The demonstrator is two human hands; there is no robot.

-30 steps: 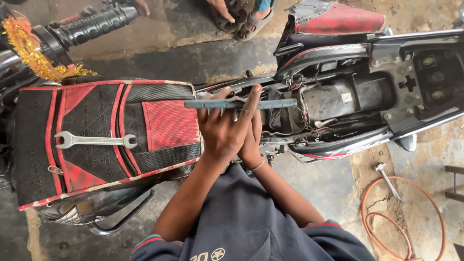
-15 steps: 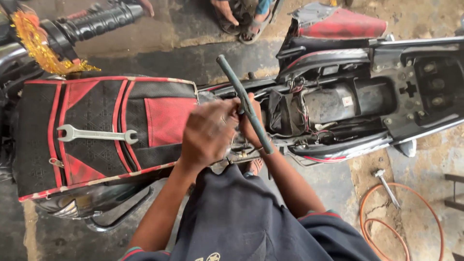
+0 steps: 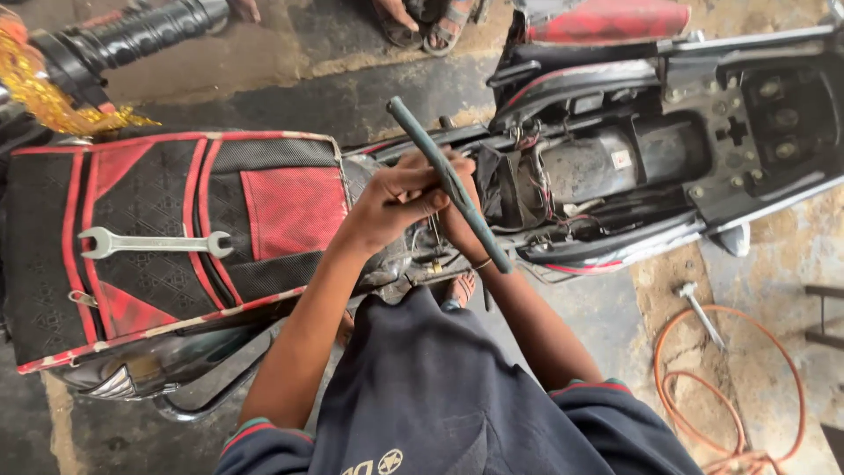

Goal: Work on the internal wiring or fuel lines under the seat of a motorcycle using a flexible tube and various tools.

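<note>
I stand over a motorcycle whose seat is off, so the frame, wiring and battery area are bare. Both my hands grip a long grey-green metal bar, the cross handle of a tool, just behind the fuel tank. My left hand wraps the bar near its middle from the left. My right hand holds it from below and is partly hidden behind the bar. The bar lies diagonally, its far end up left and its near end down right. The tool's lower end is hidden by my hands.
A silver open-ended spanner lies on the red and black tank cover. The handlebar grip is at top left. Another person's sandalled feet stand at the top. An orange hose and a metal tool lie on the floor at right.
The bar has swung in my hands from lying level across the frame to a steep diagonal. My left hand has shifted its grip round with it. The spanner has not moved.
</note>
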